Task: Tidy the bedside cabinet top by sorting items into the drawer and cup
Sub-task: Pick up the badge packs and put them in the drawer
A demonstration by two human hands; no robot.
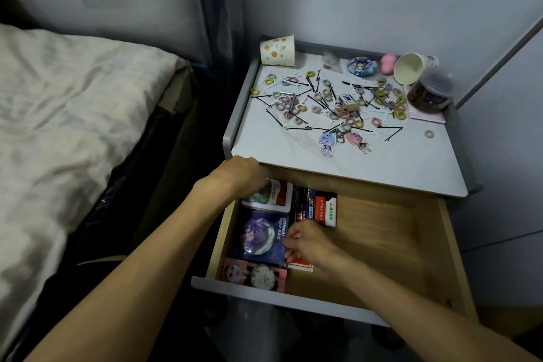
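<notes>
The cabinet's wooden drawer is pulled open. Its left side holds a blue badge card, a pink badge card, a red-and-white card and dark and red packs. My left hand reaches to the drawer's back left over the red-and-white card, its fingers hidden. My right hand is curled on the blue card's right edge, above a red card. On the cabinet top lie several hair ties, bobby pins and two acrylic keychains. A paper cup stands upright at the back left.
A second paper cup lies tipped at the back right, beside a clear jar on pink paper. A round badge, a pink object and a small box also sit on top. The bed is on the left.
</notes>
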